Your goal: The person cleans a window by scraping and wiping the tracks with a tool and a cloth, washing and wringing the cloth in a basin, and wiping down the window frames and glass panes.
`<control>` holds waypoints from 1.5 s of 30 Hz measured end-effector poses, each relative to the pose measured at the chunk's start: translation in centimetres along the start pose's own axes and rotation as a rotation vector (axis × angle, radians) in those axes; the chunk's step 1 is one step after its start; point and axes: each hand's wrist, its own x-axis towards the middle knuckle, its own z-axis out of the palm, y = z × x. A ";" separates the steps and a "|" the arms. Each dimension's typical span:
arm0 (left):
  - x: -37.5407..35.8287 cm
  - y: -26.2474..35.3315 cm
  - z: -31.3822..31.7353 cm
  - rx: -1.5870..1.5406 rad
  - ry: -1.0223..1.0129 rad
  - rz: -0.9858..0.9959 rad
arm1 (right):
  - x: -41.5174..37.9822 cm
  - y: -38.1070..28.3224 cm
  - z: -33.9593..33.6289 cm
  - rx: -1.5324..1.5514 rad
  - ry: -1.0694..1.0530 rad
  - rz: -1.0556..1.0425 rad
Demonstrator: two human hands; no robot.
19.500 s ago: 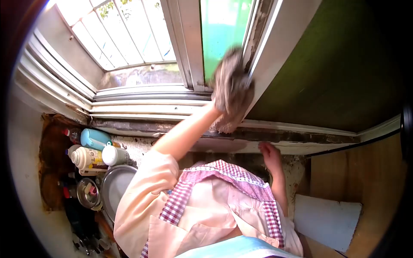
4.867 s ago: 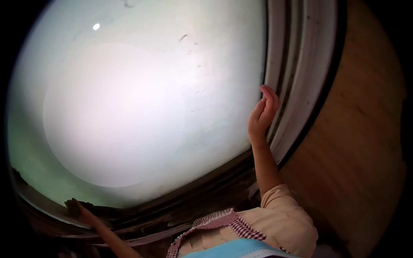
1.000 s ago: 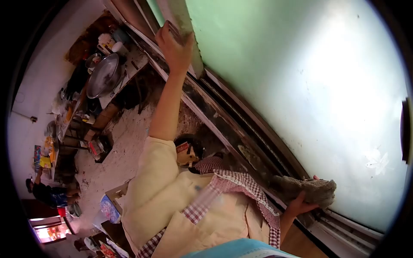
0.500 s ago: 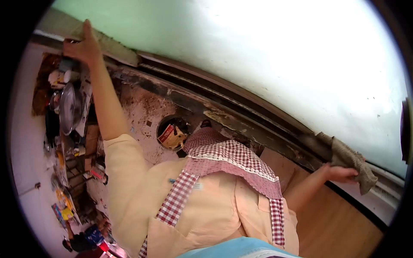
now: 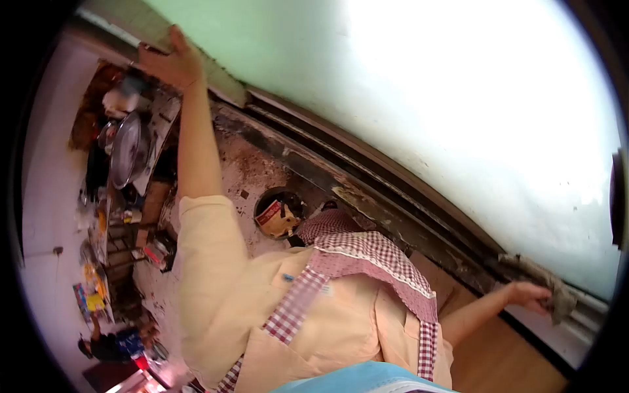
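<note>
My left hand (image 5: 171,65) is at the upper left, on the edge of the window frame (image 5: 226,85). Its thumb points up along the frame and its fingers bend over the edge; the fingertips are partly hidden. At the right, my right hand (image 5: 529,297) grips a grey-brown rag (image 5: 560,300), part of which lies along the sliding window track (image 5: 524,263). Above the frame is a bright, frosted window pane (image 5: 419,98). The track and the ledge below it (image 5: 367,203) look dark, worn and dirty.
Below the ledge, a round bin (image 5: 278,213) holds scraps of cardboard. A cluttered shelf with a large metal basin (image 5: 130,149) stands at the left. Another person (image 5: 121,344) is at the lower left. A wooden surface (image 5: 501,357) lies at the lower right.
The whole view has shifted, so the left arm, bin and shelf appear farther right. My right hand and the rag sit slightly lower, and the rag looks more bunched against the track.
</note>
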 end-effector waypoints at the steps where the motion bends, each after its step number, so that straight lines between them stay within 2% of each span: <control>1: 0.0 1.1 -0.5 -0.070 -0.002 -0.099 | 0.2 -0.5 -0.1 -0.084 -0.008 0.013; 2: 0.0 0.0 -0.3 0.104 -0.018 0.020 | -0.3 -1.0 0.0 -0.027 -0.017 0.008; 5: -0.2 0.8 -0.6 -0.040 -0.011 -0.068 | -0.2 0.3 -0.7 -0.044 -0.141 -0.074; 6: -0.2 0.6 -0.6 -0.016 -0.012 -0.041 | -0.5 0.0 -1.2 -0.167 -0.183 0.032; 9: -0.5 0.1 -0.3 0.050 -0.005 -0.022 | -0.2 2.4 -1.3 -0.081 -0.148 -0.043; 13: -0.6 0.9 -0.7 0.027 -0.031 -0.062 | -0.6 -1.3 -0.6 -0.216 -0.161 0.181; 15: -0.7 -0.1 0.1 0.011 -0.037 -0.176 | -1.1 -2.4 -0.6 -0.330 -0.176 0.313; 16: -0.6 -0.3 0.1 0.008 -0.049 -0.242 | -0.4 1.3 -1.4 -0.289 -0.233 0.155; 19: 0.1 -0.3 -0.6 -0.210 -0.145 -0.440 | -0.2 2.3 -1.3 -0.131 -0.235 0.236; 21: -0.3 -2.7 0.1 -0.217 -0.203 -0.479 | -0.5 1.1 -1.2 -0.166 -0.244 0.258; 23: 0.2 -2.5 -0.1 -0.194 -0.236 -0.530 | -1.1 -1.3 -0.5 -0.121 -0.236 0.306; 26: 0.6 -0.6 -1.0 -0.224 -0.190 -0.550 | -0.3 1.0 -1.1 -0.187 -0.300 0.240; 29: 0.4 -1.6 -0.4 -0.205 -0.032 -0.311 | -0.1 0.9 -0.8 -0.028 -0.304 0.198; 30: 0.9 -2.0 -1.3 -0.158 -0.221 -0.369 | -0.1 1.4 -0.7 -0.091 -0.277 0.194; 31: 0.9 -0.2 -2.0 -0.374 -0.169 -0.421 | 0.5 5.5 -1.8 -0.237 -0.344 -0.028; 33: 0.6 -1.9 -2.4 -0.443 -0.193 -0.530 | 1.7 13.9 -3.6 -0.530 -0.354 -0.510; 34: 0.7 -2.0 -1.6 -0.470 -0.198 -0.573 | 0.9 11.5 -3.6 -0.474 -0.268 -0.324; 35: 0.6 -1.6 -1.3 -0.480 -0.195 -0.570 | 0.1 8.9 -3.6 -0.352 -0.306 -0.265; 38: 1.5 14.8 -5.9 -0.321 0.013 -0.092 | -0.3 2.1 -3.8 -0.338 -0.346 -0.094; 39: 1.4 20.1 -7.0 -0.618 0.087 -0.085 | -0.5 -0.8 -3.6 -0.170 -0.358 0.363; 40: 1.6 26.4 -9.5 -0.677 -0.058 0.149 | -0.4 -1.1 -3.5 0.148 -0.370 0.385; 41: 1.8 32.3 -11.8 -0.708 -0.191 0.396 | -0.3 -1.3 -3.4 0.241 -0.407 0.388; 42: 0.9 37.3 -12.5 -1.080 -0.344 0.540 | -0.2 -1.7 -3.5 0.283 -0.446 0.383; 43: 0.4 42.3 -14.2 -1.200 -0.437 0.741 | -0.1 -1.7 -3.4 0.295 -0.473 0.372; 44: -0.9 46.5 -15.7 -1.385 -0.634 0.881 | -0.3 -1.6 -3.1 0.307 -0.497 0.360; 45: -1.5 50.6 -17.3 -1.438 -0.665 1.098 | -0.1 -1.5 -3.2 0.317 -0.516 0.348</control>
